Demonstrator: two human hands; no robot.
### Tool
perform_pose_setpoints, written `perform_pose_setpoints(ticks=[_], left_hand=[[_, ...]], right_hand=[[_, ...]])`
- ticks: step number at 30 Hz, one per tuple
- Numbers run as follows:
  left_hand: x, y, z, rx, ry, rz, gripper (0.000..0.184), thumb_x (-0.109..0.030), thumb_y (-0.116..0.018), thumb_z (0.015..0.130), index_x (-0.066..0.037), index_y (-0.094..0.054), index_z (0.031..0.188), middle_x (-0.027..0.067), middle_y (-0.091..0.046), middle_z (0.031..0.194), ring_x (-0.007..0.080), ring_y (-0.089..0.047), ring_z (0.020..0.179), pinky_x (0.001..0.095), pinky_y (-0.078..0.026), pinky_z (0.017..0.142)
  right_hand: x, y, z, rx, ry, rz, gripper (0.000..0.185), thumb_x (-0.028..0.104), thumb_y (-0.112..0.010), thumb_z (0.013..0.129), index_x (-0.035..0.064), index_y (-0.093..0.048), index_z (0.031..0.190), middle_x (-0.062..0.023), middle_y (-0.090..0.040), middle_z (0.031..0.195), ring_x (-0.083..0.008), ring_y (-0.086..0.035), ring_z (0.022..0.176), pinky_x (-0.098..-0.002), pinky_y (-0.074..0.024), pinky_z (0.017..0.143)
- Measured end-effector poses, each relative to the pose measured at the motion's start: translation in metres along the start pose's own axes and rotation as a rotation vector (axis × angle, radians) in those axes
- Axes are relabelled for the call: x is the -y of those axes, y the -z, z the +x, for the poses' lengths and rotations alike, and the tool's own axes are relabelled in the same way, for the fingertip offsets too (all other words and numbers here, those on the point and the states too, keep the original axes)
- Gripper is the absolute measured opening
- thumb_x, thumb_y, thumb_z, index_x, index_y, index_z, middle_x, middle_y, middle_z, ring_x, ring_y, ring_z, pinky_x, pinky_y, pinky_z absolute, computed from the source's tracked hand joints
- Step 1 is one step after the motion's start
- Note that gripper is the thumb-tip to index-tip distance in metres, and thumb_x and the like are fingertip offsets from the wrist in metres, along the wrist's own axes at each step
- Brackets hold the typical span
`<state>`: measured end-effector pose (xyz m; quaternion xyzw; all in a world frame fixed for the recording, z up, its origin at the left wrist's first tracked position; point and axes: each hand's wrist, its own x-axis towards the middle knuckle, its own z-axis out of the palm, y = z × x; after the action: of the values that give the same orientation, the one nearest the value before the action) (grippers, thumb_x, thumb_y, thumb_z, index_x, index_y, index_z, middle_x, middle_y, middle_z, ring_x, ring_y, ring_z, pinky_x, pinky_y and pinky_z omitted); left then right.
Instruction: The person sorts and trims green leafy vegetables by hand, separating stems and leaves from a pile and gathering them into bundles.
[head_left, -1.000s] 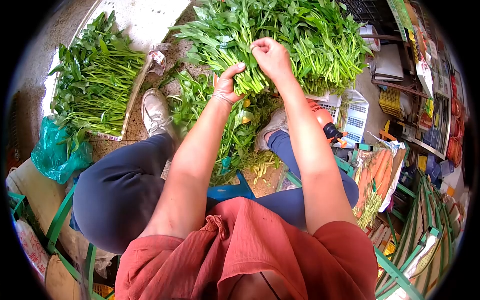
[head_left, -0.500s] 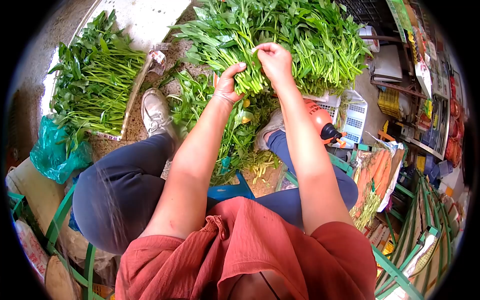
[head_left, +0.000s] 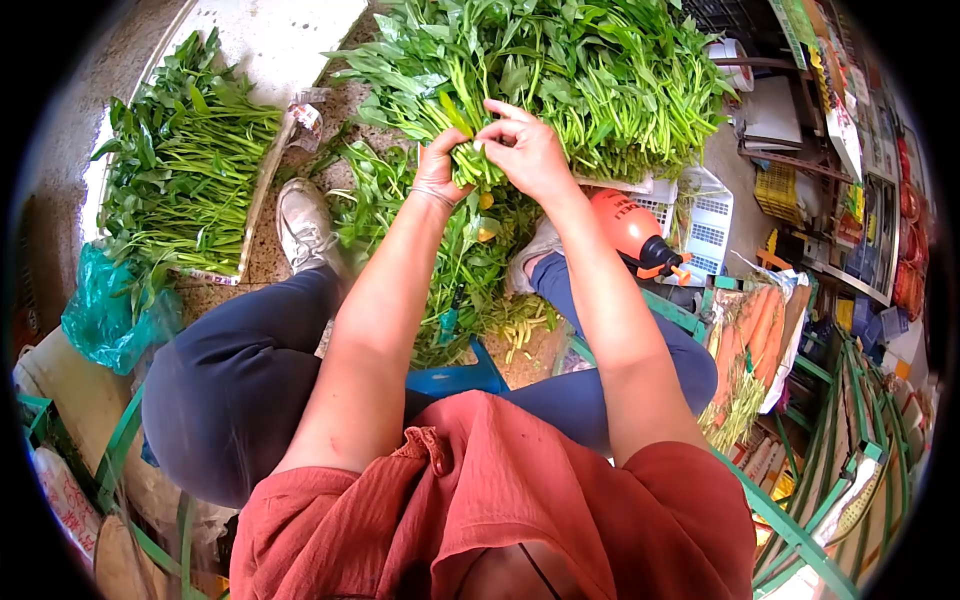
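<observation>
A bunch of leafy greens [head_left: 470,115] with long hollow-looking stems, like water spinach, rests in the grip of my left hand [head_left: 440,168]. Its fingers wrap round the stems near the cut ends, thumb on top. My right hand [head_left: 527,155] is at the right side of this bunch. Its thumb and a finger come together at the stems while the index finger stretches upward; what is between them is too small to make out. A yellowish leaf [head_left: 450,112] shows in the bunch. Right behind lies a large pile of the same greens [head_left: 630,90].
Stacked greens [head_left: 195,165] lie on a board at the left, beside a teal plastic bag [head_left: 115,310]. Loose leaves [head_left: 455,260] cover the floor between my shoes. An orange spray bottle [head_left: 628,225] and a white crate [head_left: 712,220] stand right; carrots [head_left: 765,325] lie nearby.
My right hand has shifted left and slightly down, from the upper right of the bunch to its stems, and its index finger has straightened. My left hand still holds the bunch.
</observation>
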<state>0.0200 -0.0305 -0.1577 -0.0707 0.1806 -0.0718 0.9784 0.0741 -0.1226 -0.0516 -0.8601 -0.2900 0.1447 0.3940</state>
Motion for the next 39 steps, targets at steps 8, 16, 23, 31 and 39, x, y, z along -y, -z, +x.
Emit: perform_pose_setpoints(ticks=[8,16,23,31,39], left_hand=[[-0.005,0.001,0.0,0.109,-0.112,0.006,0.052,-0.027,-0.06,0.071,0.0,-0.048,0.113,0.0153,-0.057,0.101,0.0289,-0.057,0.089,0.0465,-0.045,0.08],[-0.009,0.019,-0.004,0.156,-0.096,0.027,0.054,-0.026,-0.06,0.068,-0.001,-0.046,0.114,0.0159,-0.054,0.105,0.0303,-0.056,0.088,0.0475,-0.046,0.077],[-0.013,0.019,-0.004,0.176,-0.042,-0.058,0.057,-0.026,-0.062,0.065,-0.001,-0.046,0.114,0.0151,-0.054,0.105,0.0296,-0.056,0.088,0.0459,-0.046,0.078],[-0.014,0.018,-0.011,0.11,-0.045,0.053,0.05,-0.022,-0.06,0.07,0.0,-0.047,0.114,0.0179,-0.055,0.108,0.0327,-0.055,0.094,0.0444,-0.044,0.086],[-0.018,0.015,-0.022,0.087,-0.046,-0.045,0.049,-0.018,-0.061,0.068,0.002,-0.048,0.111,0.0199,-0.055,0.107,0.0345,-0.053,0.099,0.0455,-0.044,0.088]], right_hand=[[0.022,0.022,-0.026,-0.342,-0.004,0.482,0.008,0.002,-0.062,0.072,0.0017,-0.06,0.08,-0.0123,-0.058,0.102,-0.0132,-0.058,0.081,-0.024,-0.0472,0.068],[-0.04,0.013,-0.021,-0.083,-0.77,-0.149,0.051,0.048,-0.046,0.08,0.0001,-0.062,0.075,-0.0133,-0.063,0.07,-0.0318,-0.061,0.075,-0.0357,-0.0441,0.077],[-0.02,-0.006,-0.012,0.006,-0.947,0.208,0.038,0.041,-0.062,0.076,0.0031,-0.058,0.07,-0.0051,-0.057,0.061,-0.0084,-0.043,0.041,-0.0219,-0.0281,0.033],[0.0,-0.019,-0.024,-0.578,-0.393,0.276,0.012,0.008,-0.068,0.073,0.0011,-0.062,0.081,-0.0039,-0.062,0.069,-0.0091,-0.056,0.059,-0.0188,-0.0427,0.054],[0.001,-0.012,-0.01,-0.219,-0.495,0.113,0.016,0.019,-0.061,0.073,0.0037,-0.065,0.076,-0.0069,-0.064,0.068,-0.0159,-0.06,0.058,-0.0292,-0.0464,0.055]])
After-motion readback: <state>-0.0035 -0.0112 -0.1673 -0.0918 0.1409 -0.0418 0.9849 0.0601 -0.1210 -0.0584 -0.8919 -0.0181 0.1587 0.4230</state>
